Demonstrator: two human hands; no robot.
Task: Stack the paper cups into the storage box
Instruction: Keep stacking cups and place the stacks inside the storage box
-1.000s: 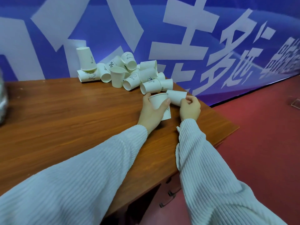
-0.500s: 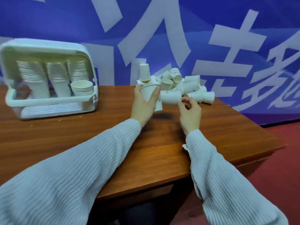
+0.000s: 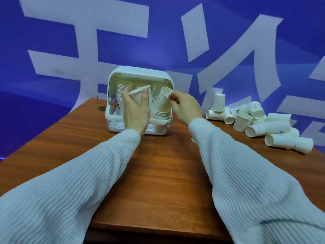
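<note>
The white storage box (image 3: 140,71) stands open-fronted at the far middle of the wooden table, with stacks of paper cups inside. My left hand (image 3: 135,111) grips a white paper cup (image 3: 139,94) tilted in front of the box opening. My right hand (image 3: 186,108) pinches a second paper cup (image 3: 164,101) by its rim, held over a short stack of cups (image 3: 161,114) at the box's right front. Much of the box interior is hidden behind my hands.
A loose pile of paper cups (image 3: 260,124) lies on the table's right side, some upright, most on their sides. The wooden table (image 3: 158,182) narrows toward the box. A blue banner with large white characters (image 3: 228,50) fills the background.
The view has swung left so the box sits straight ahead. Both hands have carried their cups from beside the pile to the box opening.
</note>
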